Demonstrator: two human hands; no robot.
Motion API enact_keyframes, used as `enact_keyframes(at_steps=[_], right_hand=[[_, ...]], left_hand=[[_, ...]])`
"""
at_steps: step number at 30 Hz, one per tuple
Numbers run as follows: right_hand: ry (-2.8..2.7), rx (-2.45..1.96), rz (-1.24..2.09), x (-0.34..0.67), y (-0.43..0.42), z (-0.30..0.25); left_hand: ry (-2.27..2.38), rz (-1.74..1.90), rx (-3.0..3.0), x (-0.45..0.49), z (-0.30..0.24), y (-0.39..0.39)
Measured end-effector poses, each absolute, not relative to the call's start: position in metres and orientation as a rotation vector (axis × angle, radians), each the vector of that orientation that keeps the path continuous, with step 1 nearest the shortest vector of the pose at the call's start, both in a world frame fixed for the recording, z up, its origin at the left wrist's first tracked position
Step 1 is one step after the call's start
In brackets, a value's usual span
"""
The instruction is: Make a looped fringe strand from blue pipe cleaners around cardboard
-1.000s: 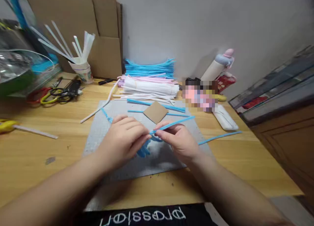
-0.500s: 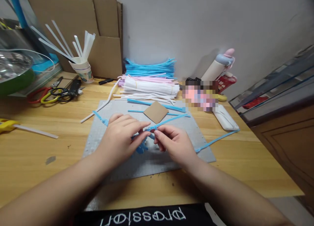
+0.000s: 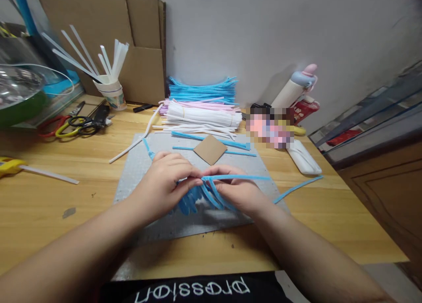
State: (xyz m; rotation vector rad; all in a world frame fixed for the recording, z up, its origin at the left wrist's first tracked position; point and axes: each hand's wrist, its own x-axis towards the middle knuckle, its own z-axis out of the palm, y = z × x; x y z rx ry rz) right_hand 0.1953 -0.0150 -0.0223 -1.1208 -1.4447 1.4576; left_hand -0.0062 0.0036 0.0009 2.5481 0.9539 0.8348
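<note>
Over a grey mat (image 3: pixel 138 228), my left hand (image 3: pixel 168 175) pinches a piece made of blue pipe cleaners (image 3: pixel 187 202), with several loops hanging below the fingers. My right hand (image 3: pixel 234 189) is closed on the same piece, its fingertips meeting the left ones. One straight blue pipe cleaner end (image 3: pixel 244 177) sticks out to the right across the right hand, and two strands curve down beside it. Another end (image 3: pixel 148 149) rises past the left knuckles. Parts of the piece are hidden behind both hands. A brown cardboard square (image 3: pixel 210 149) lies just beyond them on loose blue pipe cleaners (image 3: pixel 181 136).
Bundles of blue pipe cleaners (image 3: pixel 201 92) and white pipe cleaners (image 3: pixel 202 117) lie against the wall. Scissors (image 3: pixel 81 125), a cup of glue sticks (image 3: pixel 112 94) and a yellow glue gun (image 3: pixel 9 166) are on the left. A bottle (image 3: pixel 292 92) and a white case (image 3: pixel 303 158) stand right.
The straight blue end has swung lower, from slanting upward to nearly level. My right hand has turned, and more looped strands show below the fingers.
</note>
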Motion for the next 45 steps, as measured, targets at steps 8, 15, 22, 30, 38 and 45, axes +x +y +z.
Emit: enact_keyframes(at_steps=[8, 15, 22, 30, 38, 45], right_hand=[[-0.91, -1.052, 1.905, 0.187, -0.019, -0.028], [-0.821, -0.934, 1.972, 0.182, -0.019, -0.039], [-0.875, -0.974, 1.872, 0.183, -0.018, -0.046], [-0.876, -1.022, 1.805, 0.181, -0.017, -0.046], [-0.92, -1.06, 1.765, 0.177, -0.018, -0.044], [-0.802, -1.06, 1.788, 0.179, -0.018, -0.039]], left_hand=[[1.117, 0.829, 2.459, -0.002, -0.003, 0.003], [1.128, 0.829, 2.464, -0.001, -0.009, 0.005], [1.101, 0.62, 2.505, -0.006, -0.012, 0.012], [1.063, 0.663, 2.295, -0.007, -0.007, 0.013], [1.067, 0.782, 2.331, -0.006, -0.007, 0.011], [1.019, 0.827, 2.421, -0.005, -0.007, 0.013]])
